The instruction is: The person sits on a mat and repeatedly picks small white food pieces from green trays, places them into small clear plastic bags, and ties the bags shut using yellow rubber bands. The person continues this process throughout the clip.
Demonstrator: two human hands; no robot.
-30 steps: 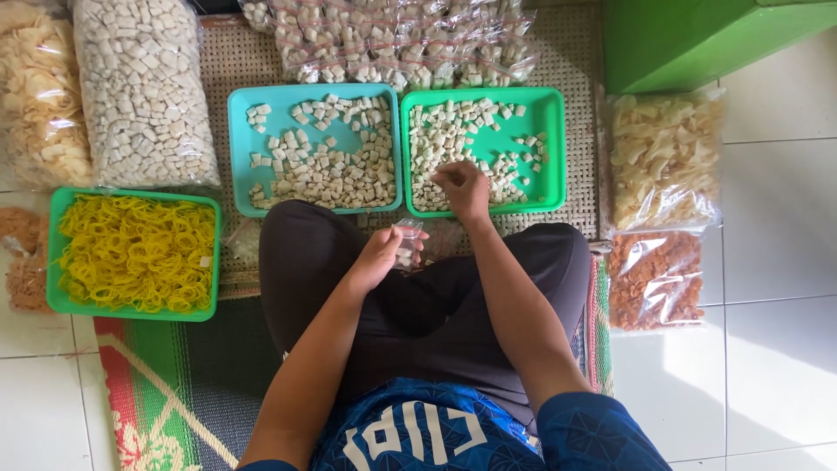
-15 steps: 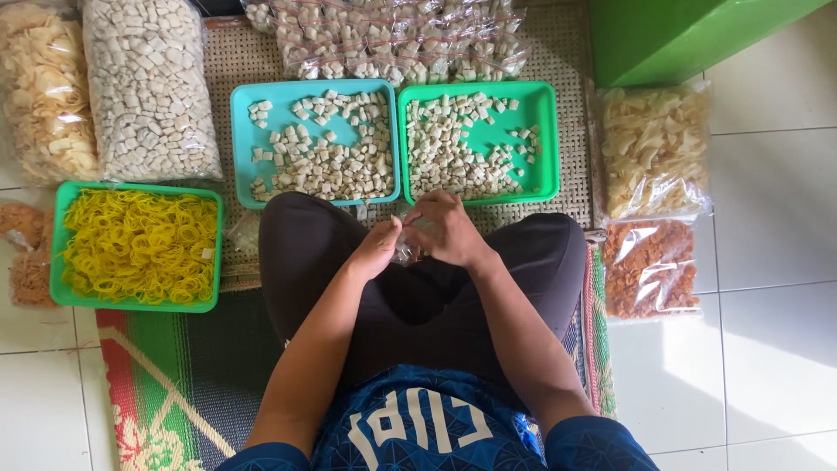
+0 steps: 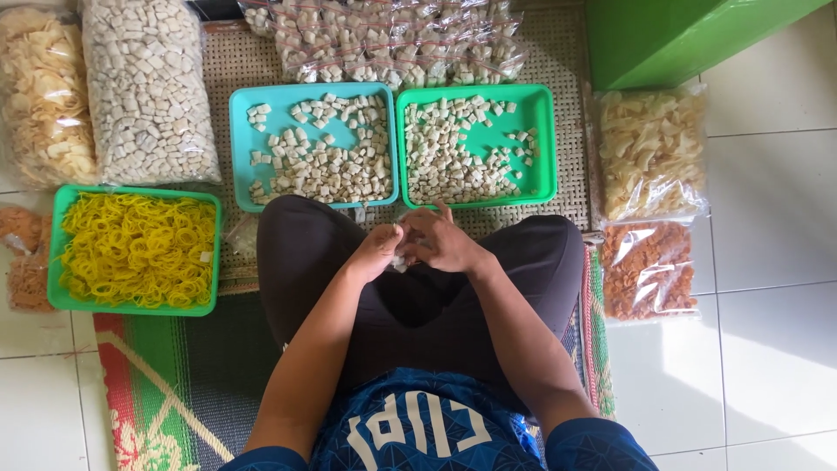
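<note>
Both hands now meet over the lap, just near of the two trays of pale cracker pieces. The left hand (image 3: 377, 251) is curled narrow around a small clear bag (image 3: 399, 260), which shows only as a pale sliver between the palms, and the right hand (image 3: 443, 242) closes its fingers on the same bag from the right side. A second ago the right hand was stretched out over the green tray (image 3: 542, 139), in among its pieces; half a second ago it had already drawn back to the left hand, and it has stayed there, the two hands pressed closer together. The teal tray (image 3: 240, 148) sits just left of the green one, touching it. Farther left, a green tray of yellow rubber bands (image 3: 139, 249) lies on the woven mat (image 3: 567, 214). Far of the trays is a row of filled small packets (image 3: 384, 39), unchanged since the earlier frames.
</note>
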